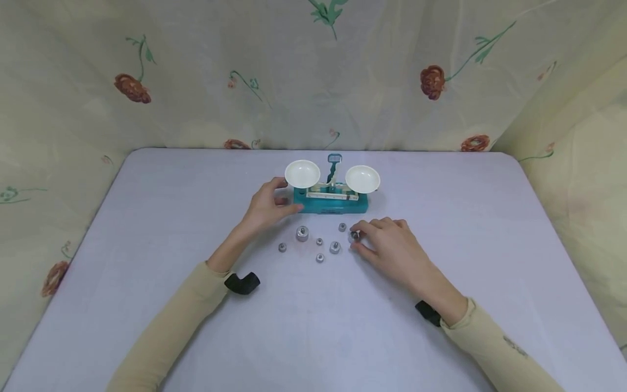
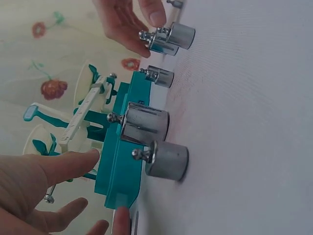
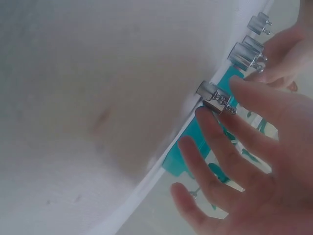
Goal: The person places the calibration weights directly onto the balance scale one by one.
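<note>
A teal balance scale [image 1: 330,205] with two white pans stands near the back of the table. My left hand [image 1: 266,207] holds the left end of its base, thumb at the front corner and forefinger behind, under the left pan [image 1: 302,173]. In front of the scale, my right hand [image 1: 392,247] pinches a small metal weight [image 1: 355,236] between thumb and fingertips. That weight is upright, at the table surface. Beside it stand another small weight [image 1: 342,227] and a middle-sized weight [image 1: 335,247]. The largest weight [image 1: 302,233] stands nearer my left hand.
Several smaller knobbed weights stand around, among them one at the left [image 1: 282,247] and one nearest me [image 1: 320,257]. A pale cloth covers the table [image 1: 303,326]. Behind its back edge hangs a flowered curtain [image 1: 294,71]. A black band piece [image 1: 242,283] sits at my left wrist.
</note>
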Demonstrator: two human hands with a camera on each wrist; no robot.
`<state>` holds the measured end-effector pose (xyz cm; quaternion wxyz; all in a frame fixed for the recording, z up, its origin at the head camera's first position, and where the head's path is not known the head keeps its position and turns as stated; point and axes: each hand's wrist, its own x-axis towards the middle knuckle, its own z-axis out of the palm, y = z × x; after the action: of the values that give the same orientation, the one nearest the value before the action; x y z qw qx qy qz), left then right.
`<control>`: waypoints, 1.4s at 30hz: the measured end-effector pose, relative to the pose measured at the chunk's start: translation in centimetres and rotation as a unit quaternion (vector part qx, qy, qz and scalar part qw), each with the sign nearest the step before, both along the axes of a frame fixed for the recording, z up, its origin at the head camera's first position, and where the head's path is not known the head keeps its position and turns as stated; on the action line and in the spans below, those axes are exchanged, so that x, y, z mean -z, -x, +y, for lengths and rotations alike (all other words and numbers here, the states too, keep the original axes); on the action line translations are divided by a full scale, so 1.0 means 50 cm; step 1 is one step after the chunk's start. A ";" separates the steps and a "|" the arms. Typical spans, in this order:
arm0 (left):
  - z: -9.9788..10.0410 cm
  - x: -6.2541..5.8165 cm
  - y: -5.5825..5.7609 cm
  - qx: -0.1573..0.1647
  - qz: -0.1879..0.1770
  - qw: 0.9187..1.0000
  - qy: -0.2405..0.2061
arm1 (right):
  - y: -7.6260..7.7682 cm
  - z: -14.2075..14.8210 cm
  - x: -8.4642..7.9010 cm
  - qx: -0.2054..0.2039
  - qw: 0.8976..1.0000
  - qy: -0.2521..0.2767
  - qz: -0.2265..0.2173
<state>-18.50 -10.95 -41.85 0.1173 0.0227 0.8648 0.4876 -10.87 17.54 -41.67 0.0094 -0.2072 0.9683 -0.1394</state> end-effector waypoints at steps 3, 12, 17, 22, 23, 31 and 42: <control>0.004 0.001 0.004 0.006 -0.005 1.000 -0.008 | 0.001 -0.003 0.000 0.000 1.000 -0.002 0.000; 0.007 0.004 0.014 0.012 -0.010 1.000 -0.004 | 0.005 -0.011 -0.005 -0.003 1.000 -0.014 0.000; 0.008 0.006 0.016 0.015 0.000 1.000 0.012 | 0.007 -0.015 -0.006 -0.011 1.000 -0.019 0.006; 0.012 0.014 0.016 0.021 -0.002 0.999 0.027 | 0.009 -0.017 -0.004 -0.016 1.000 -0.024 0.010; 0.013 0.015 0.016 0.022 -0.003 0.999 0.027 | 0.009 -0.017 -0.004 -0.016 0.999 -0.025 0.011; 0.012 0.025 0.012 0.024 0.007 0.999 0.020 | 0.010 -0.020 -0.003 -0.016 0.999 -0.035 0.005; 0.012 0.029 0.010 0.029 0.018 0.999 0.017 | 0.011 -0.024 0.001 -0.005 1.000 -0.031 0.000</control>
<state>-19.01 -10.35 -43.31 0.1160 0.0552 0.8739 0.4689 -11.41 16.33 -41.71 0.0160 -0.2114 0.9711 -0.1096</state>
